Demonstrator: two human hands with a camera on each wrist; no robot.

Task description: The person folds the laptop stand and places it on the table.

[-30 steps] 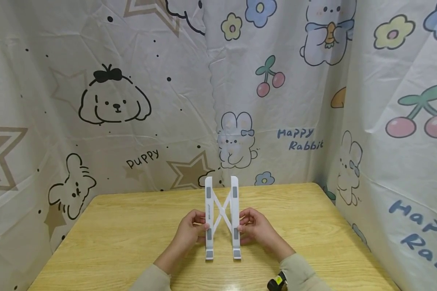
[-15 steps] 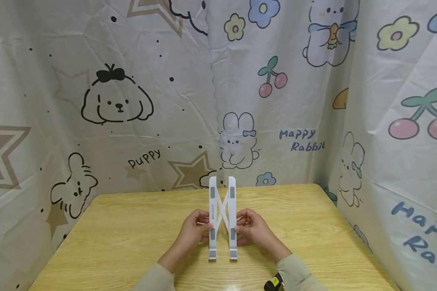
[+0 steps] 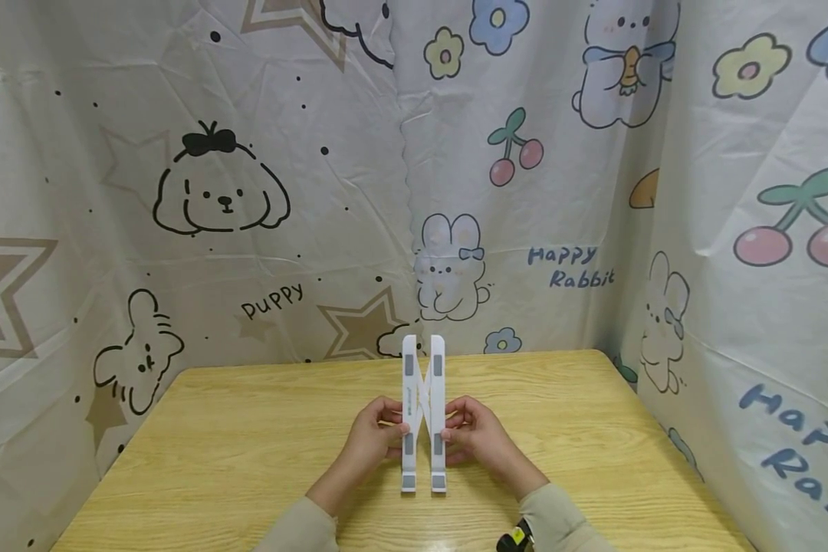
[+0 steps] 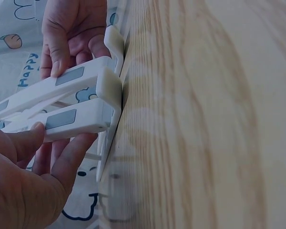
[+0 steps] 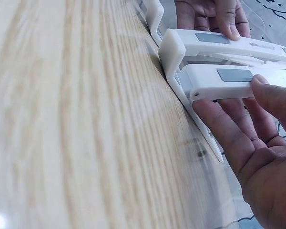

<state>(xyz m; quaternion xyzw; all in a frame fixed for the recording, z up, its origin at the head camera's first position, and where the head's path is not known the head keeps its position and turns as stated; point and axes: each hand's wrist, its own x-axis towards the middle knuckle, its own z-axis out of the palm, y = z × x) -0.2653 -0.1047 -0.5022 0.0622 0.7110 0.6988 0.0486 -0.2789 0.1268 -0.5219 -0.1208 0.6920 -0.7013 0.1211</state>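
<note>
A white folding laptop stand (image 3: 409,391) with grey pads stands on the wooden table, its two long rails nearly side by side and the crossed struts between them narrowed to a thin X. My left hand (image 3: 376,429) grips the left rail, thumb on top near the lower grey pad and fingers beneath. On the other side my right hand (image 3: 476,431) holds the right rail the same way. Both wrist views show the stand's upturned front lips (image 4: 108,86) at the near end, with its base bars low against the tabletop.
The wooden table (image 3: 248,460) stretches out around the stand. Behind and on both sides hangs a cream curtain (image 3: 345,199) printed with cartoon animals and flowers. A black and yellow item (image 3: 514,537) shows at the right sleeve's cuff.
Both hands have moved toward each other, bringing the stand's two rails much closer together. The X of struts between them has become narrower.
</note>
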